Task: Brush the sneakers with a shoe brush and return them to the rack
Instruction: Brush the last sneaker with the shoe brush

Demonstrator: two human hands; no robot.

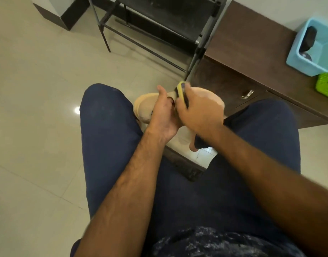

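Seated person working a sneaker above the floor, between the knees and well short of the black rack ahead. Chief hazard: the tan sneaker has nothing visible beneath it, so a hard stroke could twist it out of the left grip and drop it on the tiles. That grip holds the shoe with the thumb raised and the fingers apparently tucked into the opening. Lesser hazard: the right grip is closed round the yellow-backed brush, and its blur suggests brisk strokes, so a slip might drive bristles or knuckles against the left thumb. The sneaker looks pale beige, rounded and matte, and any soiling cannot be judged through the blur. The brush shows dark bristles under its yellow back.
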